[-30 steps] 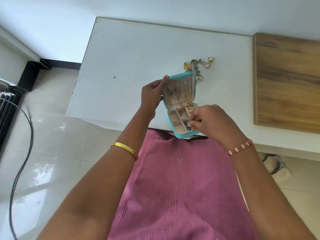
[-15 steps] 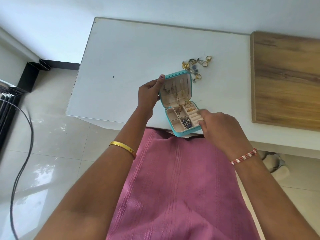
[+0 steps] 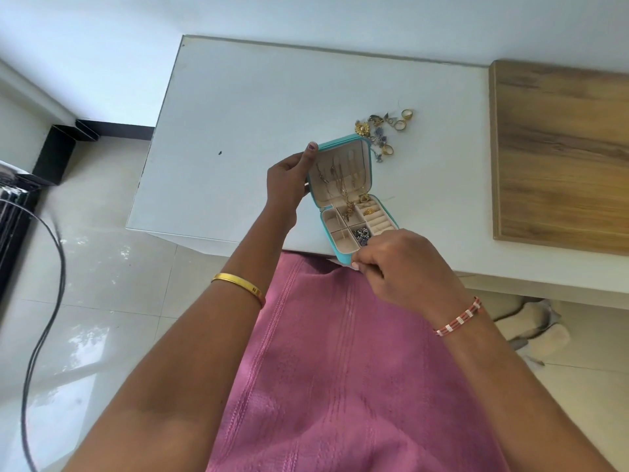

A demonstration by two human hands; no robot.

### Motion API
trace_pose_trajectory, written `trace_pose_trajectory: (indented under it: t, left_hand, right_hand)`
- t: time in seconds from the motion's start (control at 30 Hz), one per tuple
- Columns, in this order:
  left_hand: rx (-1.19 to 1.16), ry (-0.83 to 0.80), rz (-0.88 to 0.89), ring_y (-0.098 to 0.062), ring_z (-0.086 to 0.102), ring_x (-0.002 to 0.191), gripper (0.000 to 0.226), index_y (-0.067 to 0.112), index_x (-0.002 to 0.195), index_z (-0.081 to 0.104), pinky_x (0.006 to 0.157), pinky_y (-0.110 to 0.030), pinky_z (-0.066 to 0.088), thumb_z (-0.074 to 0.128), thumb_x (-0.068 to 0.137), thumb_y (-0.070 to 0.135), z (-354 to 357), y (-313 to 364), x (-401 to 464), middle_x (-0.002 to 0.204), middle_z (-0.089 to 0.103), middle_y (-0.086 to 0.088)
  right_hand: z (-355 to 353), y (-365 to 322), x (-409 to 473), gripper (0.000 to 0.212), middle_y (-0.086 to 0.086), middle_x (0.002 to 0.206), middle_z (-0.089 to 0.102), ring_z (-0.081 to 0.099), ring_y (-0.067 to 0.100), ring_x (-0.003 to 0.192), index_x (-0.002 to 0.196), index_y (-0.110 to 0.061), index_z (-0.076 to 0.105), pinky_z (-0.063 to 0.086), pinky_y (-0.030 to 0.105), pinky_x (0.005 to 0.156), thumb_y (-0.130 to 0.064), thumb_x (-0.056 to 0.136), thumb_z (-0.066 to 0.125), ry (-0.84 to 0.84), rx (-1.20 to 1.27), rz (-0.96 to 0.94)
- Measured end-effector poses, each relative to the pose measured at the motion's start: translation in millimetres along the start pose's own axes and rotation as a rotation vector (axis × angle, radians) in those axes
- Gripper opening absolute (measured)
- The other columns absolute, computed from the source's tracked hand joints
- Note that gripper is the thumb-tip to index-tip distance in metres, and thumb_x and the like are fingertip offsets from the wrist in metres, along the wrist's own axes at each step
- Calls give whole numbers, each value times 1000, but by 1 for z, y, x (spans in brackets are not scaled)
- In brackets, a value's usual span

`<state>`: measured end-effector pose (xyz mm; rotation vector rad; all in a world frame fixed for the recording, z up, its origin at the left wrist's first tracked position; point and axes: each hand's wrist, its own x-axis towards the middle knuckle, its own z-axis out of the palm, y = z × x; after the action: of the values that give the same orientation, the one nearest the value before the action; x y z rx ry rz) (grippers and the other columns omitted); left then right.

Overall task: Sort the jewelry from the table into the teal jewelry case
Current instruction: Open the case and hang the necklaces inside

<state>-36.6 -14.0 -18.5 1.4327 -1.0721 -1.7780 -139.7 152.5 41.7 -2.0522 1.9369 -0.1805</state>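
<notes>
"Several pieces already sit in the teal jewelry case (image 3: pixel 343 199), its lid gripped by the left hand (image 3: pixel 287 183)."

"And what remains?"

"Loose jewelry (image 3: pixel 383 132) on the worktop (image 3: pixel 255 107), beyond the case. Right hand (image 3: pixel 398 264) at its near corner, fingers curled; contents untellable."

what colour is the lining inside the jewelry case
Cream or beige, inside the teal jewelry case; it shows best in the head view.
</notes>
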Motion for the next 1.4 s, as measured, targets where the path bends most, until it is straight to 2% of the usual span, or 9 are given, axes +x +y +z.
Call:
trace_pose_trajectory:
  t: [0.13,0.27,0.4,0.5,0.67,0.83,1.07,1.27,1.4]
  left_hand:
    - [1,-3,0,-22,63,90,29,8,99,67,79,-31,55,59,90,34,-1,1,-1,96,67,-9]
    - [6,-1,2,-24,63,94,33,7,103,67,81,-33,55,60,89,35,-1,1,-1,99,68,-10]
    - [13,-10,12,-22,62,91,27,9,97,68,84,-36,54,60,89,34,2,4,-5,96,68,-10]
    - [25,-20,24,-21,62,90,26,10,95,68,82,-34,53,60,90,34,3,4,-7,94,67,-8]
    - [24,-60,24,-22,64,87,19,15,87,70,82,-35,54,61,89,32,4,4,-8,89,69,-7]
    - [31,-111,31,-19,63,77,22,14,80,69,71,-26,55,60,90,30,2,4,-6,81,67,-8]
    - [44,-116,9,-18,64,75,23,12,80,70,69,-26,55,61,90,32,2,3,-4,80,67,-8]
    - [51,-106,-10,-20,65,80,27,7,92,71,73,-30,55,63,88,32,2,4,-3,84,68,-8]
    - [77,-95,-12,-25,66,91,34,5,100,71,82,-37,56,64,87,35,3,3,-2,94,69,-11]
  right_hand:
    - [-2,-7,-2,17,-2,55,61,51,16,48,62,-16,65,30,18,53,-27,74,57,-12,59,10]
    - [-8,-9,-1,12,3,65,63,43,12,58,72,-12,64,22,10,52,-19,78,55,11,148,23]
    - [-13,0,21,16,10,88,66,56,24,80,90,-7,64,39,27,64,-11,88,49,2,173,91]
    - [-14,4,41,19,10,96,67,59,25,87,97,-7,65,45,29,69,-12,92,47,-22,273,147]
    - [-14,7,77,14,-10,64,51,47,4,58,92,-8,65,38,23,57,-10,92,51,-17,484,180]
    - [-6,15,104,12,-6,66,55,50,3,59,88,-8,65,39,14,56,-10,91,53,77,576,208]
    - [13,20,118,15,14,79,70,62,20,70,89,-3,69,52,31,68,-10,89,56,254,564,224]
    - [24,12,115,17,14,88,73,68,22,79,96,-3,72,53,23,70,-12,87,62,483,556,274]
    - [30,9,115,16,13,84,73,68,21,75,92,-2,73,48,18,65,-13,85,65,586,533,334]
